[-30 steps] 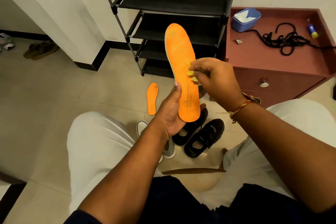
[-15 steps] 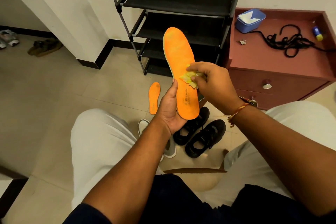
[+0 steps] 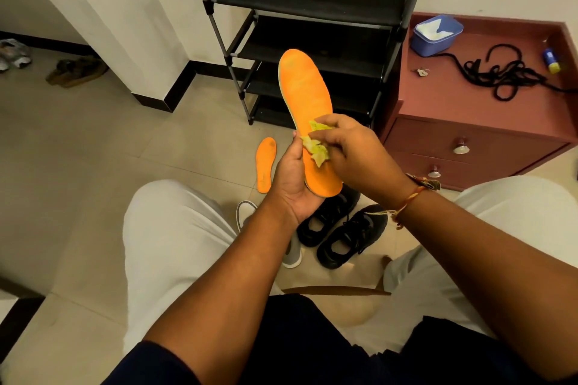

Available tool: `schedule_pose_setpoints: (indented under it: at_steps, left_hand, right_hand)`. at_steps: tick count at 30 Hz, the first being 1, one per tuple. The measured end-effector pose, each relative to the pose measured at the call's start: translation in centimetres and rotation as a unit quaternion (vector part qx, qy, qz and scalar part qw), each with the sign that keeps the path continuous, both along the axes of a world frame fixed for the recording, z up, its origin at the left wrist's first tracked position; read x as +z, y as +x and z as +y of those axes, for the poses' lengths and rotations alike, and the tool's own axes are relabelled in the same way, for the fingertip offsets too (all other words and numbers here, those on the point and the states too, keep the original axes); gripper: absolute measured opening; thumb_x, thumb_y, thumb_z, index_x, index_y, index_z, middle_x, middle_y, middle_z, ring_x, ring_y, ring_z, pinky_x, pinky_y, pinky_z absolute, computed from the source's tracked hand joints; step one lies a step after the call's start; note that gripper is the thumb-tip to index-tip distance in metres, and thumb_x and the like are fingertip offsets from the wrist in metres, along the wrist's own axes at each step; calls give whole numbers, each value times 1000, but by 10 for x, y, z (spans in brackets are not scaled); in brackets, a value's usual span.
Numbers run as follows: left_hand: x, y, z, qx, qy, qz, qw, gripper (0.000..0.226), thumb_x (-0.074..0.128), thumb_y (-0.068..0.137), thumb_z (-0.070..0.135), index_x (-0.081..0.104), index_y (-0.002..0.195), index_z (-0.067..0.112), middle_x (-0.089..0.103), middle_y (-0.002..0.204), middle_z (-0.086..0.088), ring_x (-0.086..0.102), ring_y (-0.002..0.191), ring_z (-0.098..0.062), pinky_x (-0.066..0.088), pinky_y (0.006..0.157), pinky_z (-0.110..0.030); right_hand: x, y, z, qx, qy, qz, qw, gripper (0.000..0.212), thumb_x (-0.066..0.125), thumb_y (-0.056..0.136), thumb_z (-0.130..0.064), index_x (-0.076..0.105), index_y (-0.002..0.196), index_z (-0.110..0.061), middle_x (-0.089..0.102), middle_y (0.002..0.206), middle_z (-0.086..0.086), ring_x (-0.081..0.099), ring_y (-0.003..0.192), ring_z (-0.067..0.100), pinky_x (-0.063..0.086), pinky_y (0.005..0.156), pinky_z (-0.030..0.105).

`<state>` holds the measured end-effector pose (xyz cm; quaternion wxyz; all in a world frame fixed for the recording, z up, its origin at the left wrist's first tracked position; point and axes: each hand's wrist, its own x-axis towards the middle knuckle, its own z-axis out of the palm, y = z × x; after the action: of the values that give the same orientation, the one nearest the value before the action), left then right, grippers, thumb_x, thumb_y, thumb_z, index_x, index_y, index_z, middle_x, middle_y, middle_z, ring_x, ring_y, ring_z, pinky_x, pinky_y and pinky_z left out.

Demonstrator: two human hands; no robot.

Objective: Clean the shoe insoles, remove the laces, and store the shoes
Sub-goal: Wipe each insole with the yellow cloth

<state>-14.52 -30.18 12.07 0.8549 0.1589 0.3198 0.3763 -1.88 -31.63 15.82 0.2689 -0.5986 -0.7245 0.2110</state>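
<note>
Head view, I log: left hand [image 3: 294, 184] grips orange insole [image 3: 305, 87] at heel; right hand [image 3: 353, 153] pinches yellow cloth [image 3: 314, 147] against it; second insole [image 3: 266, 162] on floor [image 3: 93, 150].

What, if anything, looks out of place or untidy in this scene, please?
The second orange insole lies loose on the floor tiles beside the shoe rack, and the black laces sprawl in a tangle on the red cabinet. Nothing looks spilled or damaged.

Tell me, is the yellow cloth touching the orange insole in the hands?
Touching. The head view shows the right hand pressing the crumpled yellow cloth onto the orange insole that the left hand holds, no gap between.
</note>
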Motion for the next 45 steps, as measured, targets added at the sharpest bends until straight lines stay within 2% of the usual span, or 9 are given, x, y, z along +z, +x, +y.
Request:
schedule_pose_setpoints:
  at_steps: [6, 11, 14, 19, 22, 28, 35, 40, 45]
  left_hand:
    - [1, 0, 0, 13, -18, -27, 999, 68, 27, 101, 65, 53, 143, 17, 66, 127, -16, 64, 118, -32, 43, 107, -53]
    - [2, 2, 1, 2, -3, -35, 999, 63, 23, 103, 62, 59, 133, 21, 73, 115, -10, 69, 106, -27, 48, 98, -49]
    - [1, 3, 1, 8, 1, -45, 999, 64, 24, 103, 62, 57, 136, 19, 72, 116, -10, 69, 108, -27, 48, 98, -47]
    - [-2, 4, 0, 23, 2, -35, 999, 67, 26, 103, 62, 54, 139, 13, 69, 122, -14, 66, 114, -28, 48, 101, -44]
    - [1, -3, 5, 51, -10, 5, 999, 71, 27, 101, 64, 60, 129, 8, 72, 110, -12, 69, 102, -25, 53, 92, -40]
    - [4, -17, 22, 119, 3, 54, 991, 76, 27, 99, 67, 64, 124, 5, 74, 110, -12, 66, 111, -21, 43, 111, -38]
    - [6, 9, -12, 20, 7, 9, 1000, 69, 22, 103, 62, 51, 142, 13, 66, 130, -15, 65, 116, -28, 48, 103, -45]
    - [5, 10, -16, -3, 31, 39, 999, 62, 30, 103, 58, 48, 146, 16, 67, 129, -13, 66, 116, -28, 57, 94, -40]
    - [13, -3, 1, 35, 13, 48, 998, 72, 24, 102, 62, 56, 134, 6, 70, 118, -15, 69, 106, -26, 53, 93, -40]
  right_hand:
    - [3, -6, -5, -17, 26, 20, 999, 15, 75, 84, -22, 76, 98, -16, 62, 129, -1, 56, 117, 15, 46, 99, 30]
    - [3, -6, -4, -39, 16, 2, 999, 37, 67, 90, -12, 50, 122, -20, 57, 129, 6, 60, 105, 24, 51, 80, 34]
    - [-2, -4, 0, -51, 81, -54, 994, 34, 65, 91, -9, 59, 125, -11, 46, 137, 12, 55, 115, 29, 48, 87, 28]
    - [-6, -2, 8, -22, 86, -74, 993, 25, 66, 89, -10, 73, 113, -13, 68, 117, 6, 60, 110, 32, 48, 96, 42]
    - [-9, -10, -1, 3, 73, -39, 997, 23, 68, 86, -8, 76, 106, -16, 72, 110, 3, 66, 104, 24, 53, 90, 43]
    - [-12, -16, -25, 80, 76, 31, 993, 21, 73, 82, -4, 78, 100, -14, 73, 104, 0, 68, 97, 16, 56, 86, 32]
    - [3, 5, 2, 31, 182, -111, 976, 15, 75, 75, -2, 79, 87, -10, 73, 99, 9, 67, 87, 33, 55, 77, 38]
    - [8, 32, 10, -57, 164, -42, 984, 16, 69, 83, -4, 76, 98, -4, 71, 107, 13, 67, 100, 30, 56, 89, 45]
    - [-3, -1, -15, 34, 109, 2, 993, 22, 71, 77, -1, 78, 95, -12, 73, 103, 3, 68, 97, 20, 55, 91, 35]
